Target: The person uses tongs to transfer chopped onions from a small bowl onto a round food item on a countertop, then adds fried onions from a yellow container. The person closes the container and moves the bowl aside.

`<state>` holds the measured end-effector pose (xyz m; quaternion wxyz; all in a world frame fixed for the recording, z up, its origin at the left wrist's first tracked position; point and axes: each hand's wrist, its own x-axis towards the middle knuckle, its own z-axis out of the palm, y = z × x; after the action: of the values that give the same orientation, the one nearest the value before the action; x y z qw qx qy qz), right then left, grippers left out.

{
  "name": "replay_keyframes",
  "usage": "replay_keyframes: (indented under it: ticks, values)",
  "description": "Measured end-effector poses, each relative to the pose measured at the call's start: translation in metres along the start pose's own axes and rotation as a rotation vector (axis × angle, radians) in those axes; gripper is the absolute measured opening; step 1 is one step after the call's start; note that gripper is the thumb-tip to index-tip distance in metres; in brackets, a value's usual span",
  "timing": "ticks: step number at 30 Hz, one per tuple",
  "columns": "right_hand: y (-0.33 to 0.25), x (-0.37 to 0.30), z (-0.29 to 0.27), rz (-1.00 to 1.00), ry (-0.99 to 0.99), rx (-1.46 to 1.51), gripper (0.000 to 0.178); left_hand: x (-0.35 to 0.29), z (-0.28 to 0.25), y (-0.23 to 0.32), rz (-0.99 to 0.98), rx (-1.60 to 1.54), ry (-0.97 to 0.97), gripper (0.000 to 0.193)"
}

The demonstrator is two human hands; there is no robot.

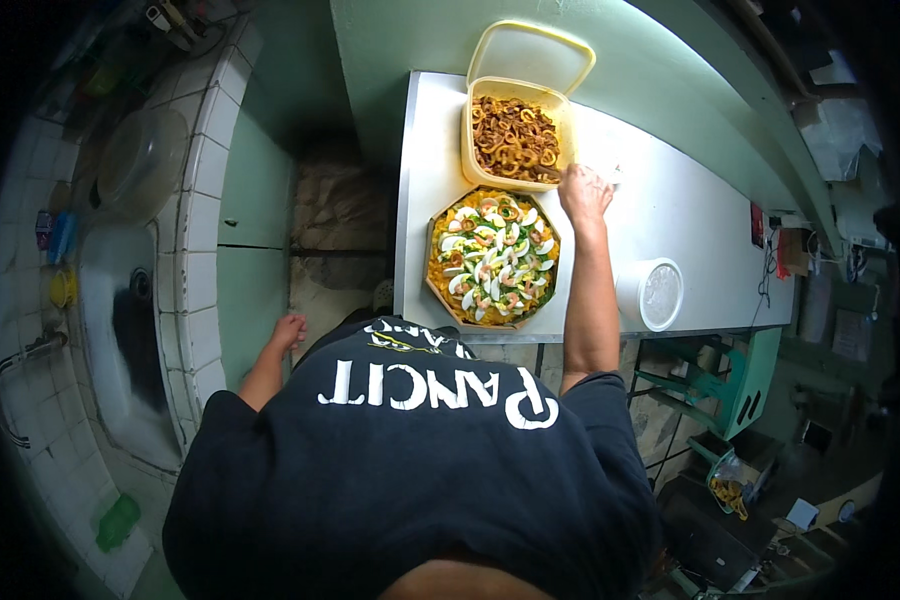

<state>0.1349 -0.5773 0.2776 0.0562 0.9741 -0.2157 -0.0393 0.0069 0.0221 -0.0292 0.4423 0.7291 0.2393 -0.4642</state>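
My right hand (pixel 585 192) is closed in a fist at the near right corner of a yellowish plastic container (pixel 567 130). What its fingers hold, if anything, is hidden. Brown fried rings (pixel 515 138) fill most of that container, and its pale lid (pixel 530 55) stands tipped back behind it. Just nearer to me lies an eight-sided tray (pixel 433 275) of yellow noodles, topped with egg slices (pixel 482 272), shrimp, chopped greens and a few brown rings. Away from the food, my left hand (pixel 288 332) hangs low at my side with its fingers curled, nothing visible in it.
A white round tub (pixel 660 295) with whitish contents stands on the white table (pixel 705 225), right of my forearm. Cables (pixel 765 270) hang at the table's far right end. Below are a green plastic stool (pixel 710 385) and a bin. A tiled sink (pixel 120 350) is at the left.
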Motion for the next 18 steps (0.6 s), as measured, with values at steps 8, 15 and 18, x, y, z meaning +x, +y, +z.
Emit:
replay_keyframes:
  ticks: [8,15,18]
  values:
    - [0.032,-0.004,-0.044,0.008,0.036,-0.017,0.021,-0.017,0.002,0.018,-0.038,-0.005,0.080,0.026]
    - [0.013,0.026,-0.003,-0.102,0.090,-0.111,0.016,0.009,-0.002,-0.006,0.003,-0.003,0.014,0.026]
    - [0.005,0.015,0.004,0.073,0.039,0.082,0.025,0.014,0.002,-0.008,0.015,-0.006,0.023,0.026]
